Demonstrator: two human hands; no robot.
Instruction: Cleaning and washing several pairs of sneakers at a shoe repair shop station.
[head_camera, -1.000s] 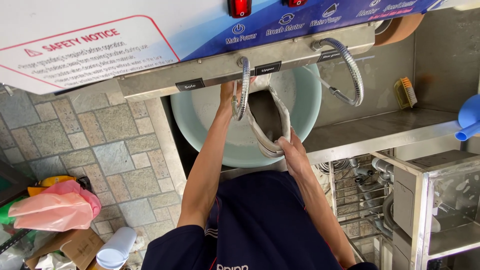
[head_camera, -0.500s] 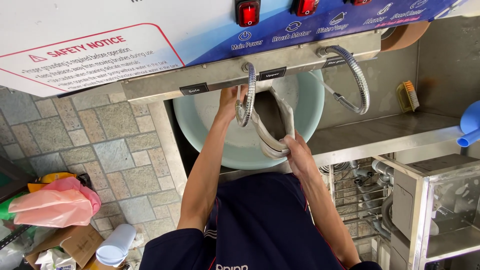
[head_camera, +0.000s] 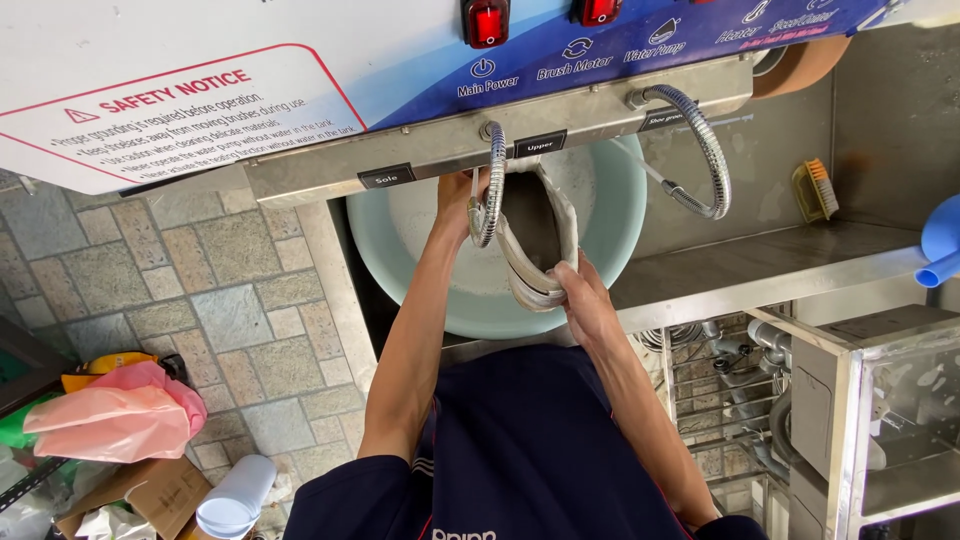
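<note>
A grey shoe (head_camera: 540, 245) hangs sole-up over the pale blue basin (head_camera: 400, 255), held at both ends. The right hand (head_camera: 578, 297) is curled tight round its near end at the basin's front rim. The left hand (head_camera: 458, 203) grips the far end (fingers partly hidden behind the metal hose (head_camera: 492, 185)), under the machine panel (head_camera: 300, 90) above the basin.

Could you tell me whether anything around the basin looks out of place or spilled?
Nothing at the pale basin stands out. On the paved floor, a pink bag, cardboard and a white roll lie in a loose heap.
</note>
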